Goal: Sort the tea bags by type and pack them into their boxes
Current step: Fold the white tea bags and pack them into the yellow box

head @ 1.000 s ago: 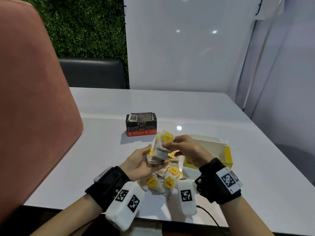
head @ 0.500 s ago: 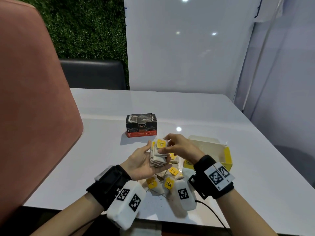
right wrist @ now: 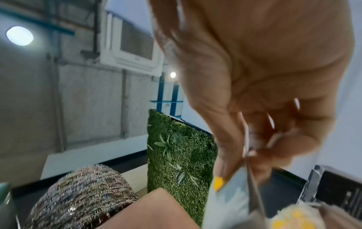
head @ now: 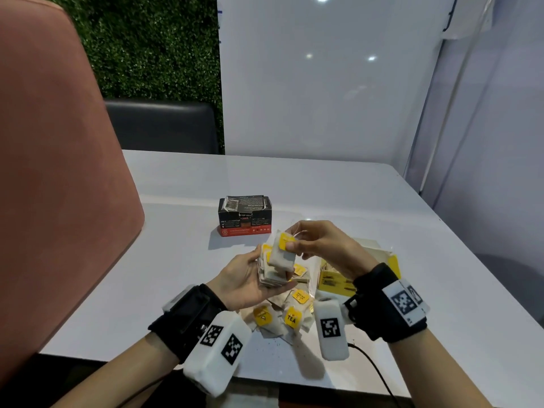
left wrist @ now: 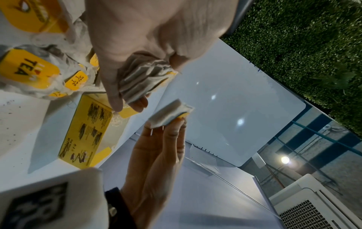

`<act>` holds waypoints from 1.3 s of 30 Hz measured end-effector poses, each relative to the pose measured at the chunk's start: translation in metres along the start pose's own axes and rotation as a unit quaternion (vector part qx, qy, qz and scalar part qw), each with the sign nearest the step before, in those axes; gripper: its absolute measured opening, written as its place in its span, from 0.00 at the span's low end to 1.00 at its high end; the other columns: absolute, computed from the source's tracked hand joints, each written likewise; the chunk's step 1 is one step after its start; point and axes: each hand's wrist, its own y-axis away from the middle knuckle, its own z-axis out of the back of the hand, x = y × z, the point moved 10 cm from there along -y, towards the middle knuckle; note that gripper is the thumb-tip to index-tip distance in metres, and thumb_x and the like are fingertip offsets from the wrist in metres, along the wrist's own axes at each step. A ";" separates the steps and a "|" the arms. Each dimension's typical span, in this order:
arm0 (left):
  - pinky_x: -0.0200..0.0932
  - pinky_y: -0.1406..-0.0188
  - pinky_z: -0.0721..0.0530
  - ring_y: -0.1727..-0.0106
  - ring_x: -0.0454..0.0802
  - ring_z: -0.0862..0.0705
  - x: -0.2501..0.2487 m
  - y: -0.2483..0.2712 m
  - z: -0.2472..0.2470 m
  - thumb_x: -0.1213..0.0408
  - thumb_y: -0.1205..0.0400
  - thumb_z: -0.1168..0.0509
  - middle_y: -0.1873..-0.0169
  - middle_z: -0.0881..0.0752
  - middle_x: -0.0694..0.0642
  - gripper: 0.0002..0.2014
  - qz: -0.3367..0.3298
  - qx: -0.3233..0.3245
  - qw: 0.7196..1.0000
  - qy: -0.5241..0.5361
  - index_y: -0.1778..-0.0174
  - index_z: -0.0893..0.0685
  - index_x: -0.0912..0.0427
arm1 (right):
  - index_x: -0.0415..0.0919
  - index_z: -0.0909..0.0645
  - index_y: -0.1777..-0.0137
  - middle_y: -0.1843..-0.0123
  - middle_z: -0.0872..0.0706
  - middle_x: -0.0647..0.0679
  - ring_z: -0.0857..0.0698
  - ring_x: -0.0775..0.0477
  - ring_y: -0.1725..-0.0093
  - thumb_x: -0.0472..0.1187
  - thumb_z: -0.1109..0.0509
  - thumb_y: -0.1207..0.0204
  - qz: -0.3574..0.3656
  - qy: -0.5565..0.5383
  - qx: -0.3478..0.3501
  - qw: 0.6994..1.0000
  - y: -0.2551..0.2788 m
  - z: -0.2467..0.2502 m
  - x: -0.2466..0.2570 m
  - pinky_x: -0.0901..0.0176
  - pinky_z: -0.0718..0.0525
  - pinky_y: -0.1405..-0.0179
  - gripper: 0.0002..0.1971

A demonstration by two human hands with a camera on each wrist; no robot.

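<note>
Two boxes stand on the white desk (head: 382,219). The black-and-red box (head: 245,217) sits at centre, open-topped, with dark sachets packed upright inside; their count cannot be read. The yellow box (head: 334,282) lies to the right, open, partly hidden behind the right wrist. The left hand (head: 244,279) is held palm up above the near edge of the desk, its grip curled loosely round a stack of tea bags (head: 272,275) set on edge; the left wrist view shows several layers (left wrist: 143,77), too closely pressed to count. The right hand (head: 321,245) is raised just above that stack, thumb and fingers pinching one single tea bag (head: 283,251) at its yellow tag, the bag hanging with its lower edge against the top of the stack. Loose tea bags (head: 282,316) lie in a heap on the desk below and between the two hands, touching and overlapping; three yellow tags show clearly there, one printed TEA, and a fourth tag shows just behind the stack. Both wrists carry black bands with white marker blocks.
</note>
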 end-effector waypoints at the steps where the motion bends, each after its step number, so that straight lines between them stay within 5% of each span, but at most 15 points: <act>1: 0.61 0.49 0.15 0.56 0.62 0.11 0.000 0.000 -0.001 0.51 0.13 0.53 0.54 0.13 0.67 0.29 -0.003 0.000 1.000 -0.006 0.49 0.12 0.70 | 0.36 0.18 0.50 0.63 0.16 0.46 0.20 0.52 0.65 0.34 0.26 0.28 -0.008 0.004 0.021 1.000 0.001 -0.006 -0.002 0.67 0.22 0.67 0.08; 7: 0.60 0.48 0.15 0.59 0.62 0.11 0.004 -0.001 -0.003 0.53 0.12 0.55 0.61 0.13 0.66 0.32 -0.004 0.002 1.000 -0.007 0.55 0.11 0.72 | 0.45 0.23 0.41 0.43 0.21 0.49 0.21 0.52 0.51 0.42 0.24 0.30 0.086 0.298 -0.074 0.948 0.011 -0.017 0.010 0.66 0.21 0.57 0.18; 10: 0.57 0.53 0.11 0.60 0.61 0.11 0.001 0.001 -0.004 0.52 0.12 0.55 0.59 0.13 0.67 0.32 -0.009 0.000 1.000 -0.005 0.57 0.11 0.72 | 0.47 0.23 0.43 0.42 0.24 0.51 0.23 0.52 0.46 0.42 0.28 0.26 0.185 0.337 -0.095 0.918 0.032 -0.024 0.029 0.60 0.20 0.51 0.13; 14: 0.47 0.63 0.11 0.66 0.57 0.12 0.001 0.002 -0.010 0.54 0.13 0.55 0.62 0.13 0.65 0.31 -0.009 0.006 1.000 -0.017 0.58 0.11 0.70 | 0.45 0.21 0.43 0.44 0.19 0.50 0.25 0.51 0.45 0.42 0.33 0.22 0.193 0.448 -0.047 0.872 0.041 -0.041 0.026 0.61 0.25 0.55 0.09; 21: 0.54 0.56 0.10 0.61 0.58 0.12 0.007 0.002 -0.008 0.55 0.13 0.55 0.59 0.13 0.67 0.31 0.006 0.001 1.000 -0.013 0.58 0.11 0.73 | 0.42 0.18 0.47 0.51 0.14 0.47 0.19 0.46 0.49 0.44 0.34 0.21 0.201 0.431 -0.076 0.876 0.041 -0.033 0.031 0.58 0.24 0.56 0.08; 26: 0.65 0.34 0.25 0.41 0.59 0.20 0.006 0.003 -0.006 0.55 0.13 0.53 0.47 0.18 0.64 0.24 0.011 0.005 1.000 0.004 0.44 0.17 0.68 | 0.41 0.19 0.55 0.59 0.15 0.49 0.18 0.49 0.62 0.40 0.29 0.25 0.238 0.410 -0.189 0.860 0.044 -0.014 0.044 0.63 0.22 0.68 0.04; 29: 0.63 0.42 0.16 0.48 0.61 0.15 0.004 0.005 -0.013 0.57 0.14 0.52 0.51 0.15 0.67 0.25 0.000 0.010 1.000 -0.010 0.50 0.14 0.70 | 0.41 0.20 0.56 0.60 0.16 0.48 0.18 0.49 0.63 0.39 0.29 0.26 0.255 0.436 -0.189 0.842 0.044 -0.024 0.044 0.63 0.21 0.71 0.04; 32: 0.52 0.62 0.11 0.66 0.56 0.13 0.004 0.006 -0.015 0.55 0.13 0.54 0.63 0.14 0.66 0.29 -0.005 0.011 1.000 0.000 0.59 0.13 0.72 | 0.41 0.20 0.51 0.54 0.16 0.47 0.18 0.47 0.56 0.43 0.33 0.23 0.226 0.446 -0.129 0.856 0.039 -0.036 0.027 0.55 0.16 0.62 0.06; 39: 0.49 0.63 0.11 0.66 0.56 0.12 0.007 0.006 -0.020 0.52 0.12 0.57 0.64 0.13 0.66 0.34 0.000 0.013 1.000 -0.023 0.61 0.12 0.73 | 0.39 0.20 0.46 0.49 0.16 0.45 0.20 0.45 0.51 0.42 0.35 0.22 0.223 0.475 -0.093 0.846 0.034 -0.044 0.024 0.56 0.21 0.56 0.09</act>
